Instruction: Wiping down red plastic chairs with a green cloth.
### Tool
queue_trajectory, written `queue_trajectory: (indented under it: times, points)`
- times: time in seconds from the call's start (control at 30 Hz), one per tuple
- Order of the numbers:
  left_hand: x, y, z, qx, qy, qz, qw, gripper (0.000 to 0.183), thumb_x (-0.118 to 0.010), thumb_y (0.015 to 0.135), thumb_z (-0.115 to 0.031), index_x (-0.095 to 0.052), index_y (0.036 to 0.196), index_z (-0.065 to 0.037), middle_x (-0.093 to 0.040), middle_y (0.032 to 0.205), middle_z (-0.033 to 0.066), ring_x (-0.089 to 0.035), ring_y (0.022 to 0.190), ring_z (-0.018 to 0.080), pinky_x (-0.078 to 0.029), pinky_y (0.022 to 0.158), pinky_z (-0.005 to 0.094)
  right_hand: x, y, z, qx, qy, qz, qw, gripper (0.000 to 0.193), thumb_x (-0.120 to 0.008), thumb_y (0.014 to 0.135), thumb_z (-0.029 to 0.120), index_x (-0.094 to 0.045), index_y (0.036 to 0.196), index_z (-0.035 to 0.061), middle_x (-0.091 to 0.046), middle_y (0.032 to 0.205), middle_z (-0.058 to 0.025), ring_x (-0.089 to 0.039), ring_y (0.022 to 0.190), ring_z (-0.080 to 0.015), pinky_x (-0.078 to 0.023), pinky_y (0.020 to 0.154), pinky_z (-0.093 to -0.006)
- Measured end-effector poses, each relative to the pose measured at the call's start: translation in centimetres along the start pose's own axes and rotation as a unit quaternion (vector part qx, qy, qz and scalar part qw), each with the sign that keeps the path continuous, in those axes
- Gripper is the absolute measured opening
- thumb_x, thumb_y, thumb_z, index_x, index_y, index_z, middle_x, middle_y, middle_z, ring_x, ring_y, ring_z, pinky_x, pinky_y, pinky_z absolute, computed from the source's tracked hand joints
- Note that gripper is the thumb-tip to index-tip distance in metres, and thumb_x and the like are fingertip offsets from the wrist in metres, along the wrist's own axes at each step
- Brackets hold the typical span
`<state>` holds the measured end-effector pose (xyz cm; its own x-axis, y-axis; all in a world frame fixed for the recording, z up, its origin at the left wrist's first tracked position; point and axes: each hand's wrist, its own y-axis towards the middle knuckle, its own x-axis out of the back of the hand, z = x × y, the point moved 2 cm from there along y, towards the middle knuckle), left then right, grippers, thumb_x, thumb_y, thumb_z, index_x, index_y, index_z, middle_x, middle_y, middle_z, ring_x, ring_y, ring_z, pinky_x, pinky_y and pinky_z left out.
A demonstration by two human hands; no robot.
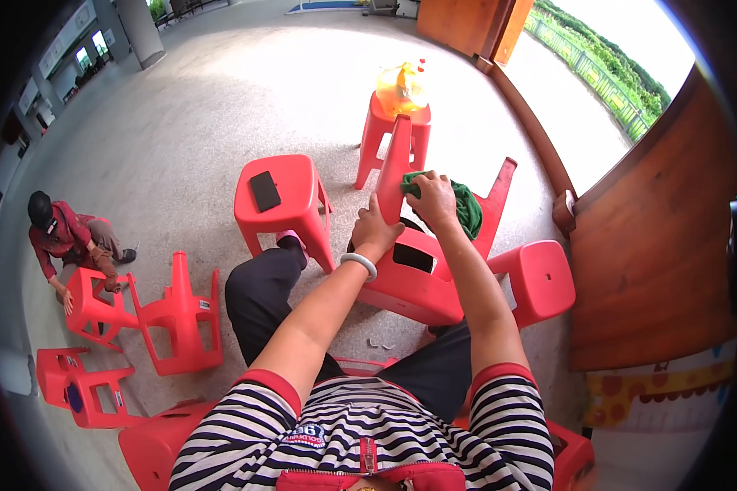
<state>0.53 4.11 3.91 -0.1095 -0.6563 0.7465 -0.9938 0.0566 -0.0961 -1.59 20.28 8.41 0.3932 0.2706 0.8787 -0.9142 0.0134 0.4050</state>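
In front of my lap a red plastic stool (422, 301) lies tipped over, its legs pointing up and away from me. My left hand (373, 231) is closed round the lower part of one leg (395, 164); a pale bangle circles that wrist. Pressed against the right side of the same leg is a bunched green cloth (468, 211), gripped in my right hand (432, 198). Part of the cloth hangs down to the right, beside another leg (499, 196). My fingers partly hide the cloth where it meets the leg.
A red stool (291, 176) on the left carries a flat black device (264, 191). Farther off, another stool (373, 147) bears a yellow plastic bag (401, 88). One more stool (546, 278) stands right. At far left a person (65, 237) handles a stool (90, 307) near several others.
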Motion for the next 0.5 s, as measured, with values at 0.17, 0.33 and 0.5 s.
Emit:
queue_trajectory:
  times: [0.17, 0.33, 0.5]
  points:
    - [0.2, -0.2, -0.2, 0.001, -0.002, 0.013, 1.0, 0.108, -0.079, 0.071, -0.044, -0.02, 0.156, -0.014, -0.054, 0.13, 0.026, -0.063, 0.112, 0.0412, -0.053, 0.094, 0.0464, 0.0, 0.0, -0.3, -0.007, 0.012, -0.006, 1.0, 0.035, -0.077, 0.071, 0.024, -0.074, 0.103, 0.0111, -0.066, 0.11, -0.0102, -0.059, 0.105, -0.0353, -0.051, 0.094, -0.0433]
    - [0.4, -0.2, 0.1, 0.004, -0.004, 0.012, 1.0, 0.109, -0.079, 0.07, -0.043, -0.019, 0.157, -0.014, -0.054, 0.13, 0.026, -0.063, 0.112, 0.0413, -0.053, 0.094, 0.0465, 0.7, -0.1, -0.3, 0.005, 0.052, 0.009, 0.999, 0.034, -0.078, 0.071, 0.025, -0.074, 0.102, 0.0121, -0.066, 0.11, -0.0104, -0.059, 0.105, -0.0354, -0.051, 0.095, -0.0427]
    - [0.2, 0.0, 0.2, 0.006, 0.001, 0.007, 1.0, 0.109, -0.08, 0.07, -0.042, -0.018, 0.157, -0.016, -0.054, 0.13, 0.0257, -0.063, 0.111, 0.0416, -0.054, 0.094, 0.0468, 0.6, -0.1, 0.4, 0.009, 0.016, 0.001, 1.0, 0.034, -0.079, 0.07, 0.027, -0.074, 0.101, 0.013, -0.066, 0.107, -0.0102, -0.059, 0.104, -0.035, -0.051, 0.094, -0.0427]
